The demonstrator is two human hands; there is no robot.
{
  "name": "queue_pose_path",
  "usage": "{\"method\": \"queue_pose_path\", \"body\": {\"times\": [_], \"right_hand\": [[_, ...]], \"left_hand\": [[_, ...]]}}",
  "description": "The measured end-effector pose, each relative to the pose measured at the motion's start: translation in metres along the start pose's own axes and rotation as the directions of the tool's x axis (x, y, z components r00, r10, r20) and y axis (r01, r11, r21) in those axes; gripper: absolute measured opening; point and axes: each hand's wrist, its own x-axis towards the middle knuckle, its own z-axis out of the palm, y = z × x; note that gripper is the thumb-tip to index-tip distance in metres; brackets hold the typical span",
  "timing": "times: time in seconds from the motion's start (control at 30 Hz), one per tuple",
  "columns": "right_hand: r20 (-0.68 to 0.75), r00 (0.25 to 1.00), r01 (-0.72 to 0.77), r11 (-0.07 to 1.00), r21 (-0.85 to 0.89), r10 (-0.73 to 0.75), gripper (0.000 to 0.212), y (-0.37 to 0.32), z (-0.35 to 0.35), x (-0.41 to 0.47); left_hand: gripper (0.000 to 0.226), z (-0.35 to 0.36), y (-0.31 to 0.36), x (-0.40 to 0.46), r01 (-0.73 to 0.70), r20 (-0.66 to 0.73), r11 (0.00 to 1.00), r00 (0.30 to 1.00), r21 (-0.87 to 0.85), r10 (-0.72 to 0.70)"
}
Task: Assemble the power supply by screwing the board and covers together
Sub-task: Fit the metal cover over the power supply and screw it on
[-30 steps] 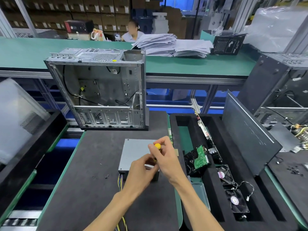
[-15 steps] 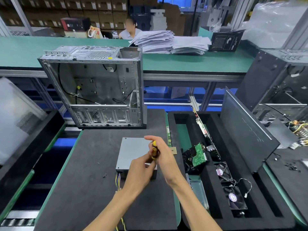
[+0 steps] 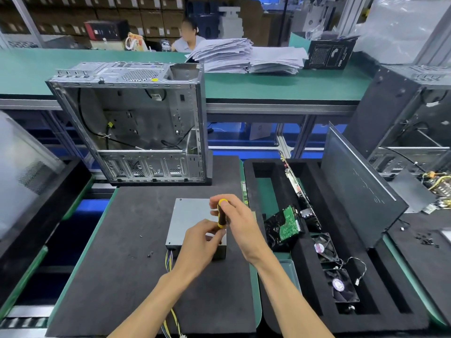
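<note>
Centrally, the grey power supply [image 3: 192, 218] lay flat on the black foam mat [image 3: 127, 240], wires trailing from its near end. Above it, the right hand [image 3: 238, 219] gripped an upright yellow-and-black screwdriver [image 3: 221, 214], while the left hand [image 3: 202, 242] pinched near its lower end.

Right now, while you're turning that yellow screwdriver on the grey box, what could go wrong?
The screwdriver stands nearly upright in the right hand; if it slips off the screw, its tip could scratch the power supply or poke the left hand steadying it below. Loose screws lie on the black mat and could roll away. The wires trailing from the box might snag a forearm.
</note>
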Motion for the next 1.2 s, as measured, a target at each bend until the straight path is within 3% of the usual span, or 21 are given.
{"method": "queue_pose_path", "body": {"times": [0.07, 0.17, 0.33, 0.47, 0.57, 0.73, 0.9, 1.03, 1.2], "right_hand": [[-0.013, 1.000, 0.001, 1.000, 0.018, -0.001, 0.012, 0.001, -0.001, 0.003], [-0.025, 1.000, -0.005, 1.000, -0.024, 0.005, 0.009, 0.003, 0.001, 0.005], [0.029, 1.000, 0.007, 1.000, 0.002, -0.007, 0.030, 0.001, 0.006, 0.002], [0.022, 1.000, 0.000, 1.000, -0.018, 0.000, 0.007, 0.000, 0.003, 0.002], [0.002, 1.000, 0.007, 0.996, -0.094, -0.007, 0.004, 0.002, 0.006, 0.001], [0.021, 1.000, 0.017, 1.000, -0.019, -0.016, 0.031, 0.006, 0.009, 0.002], [-0.091, 0.991, 0.086, 0.986, -0.141, -0.100, 0.025, 0.011, 0.013, 0.003], [-0.158, 0.970, 0.151, 0.969, -0.195, -0.183, 0.023, 0.021, 0.023, -0.002], [-0.094, 0.988, 0.116, 0.992, -0.045, -0.120, 0.018, 0.008, 0.014, 0.003]], "left_hand": [[0.020, -0.001, 0.000, 0.000, 0.005, 0.019, 1.000, 1.000, -0.010, -0.004], [0.012, -0.002, 0.001, 0.000, 0.015, 0.016, 0.999, 1.000, -0.043, -0.014], [0.018, -0.005, -0.001, 0.001, 0.028, -0.003, 0.999, 1.000, -0.023, -0.029], [0.010, -0.008, -0.003, -0.001, 0.052, 0.039, 0.998, 0.998, -0.027, -0.050], [0.009, -0.006, 0.000, -0.003, 0.034, 0.016, 0.999, 0.999, -0.018, -0.034], [0.027, -0.007, 0.006, -0.003, 0.015, 0.004, 0.999, 1.000, 0.028, -0.015], [0.014, -0.008, 0.008, -0.004, 0.020, 0.014, 0.999, 1.000, 0.032, -0.021], [0.032, -0.009, 0.009, -0.006, 0.002, 0.013, 0.999, 1.000, 0.035, -0.002], [0.017, -0.008, 0.004, -0.006, 0.026, 0.018, 0.999, 0.999, 0.019, -0.026]]}}
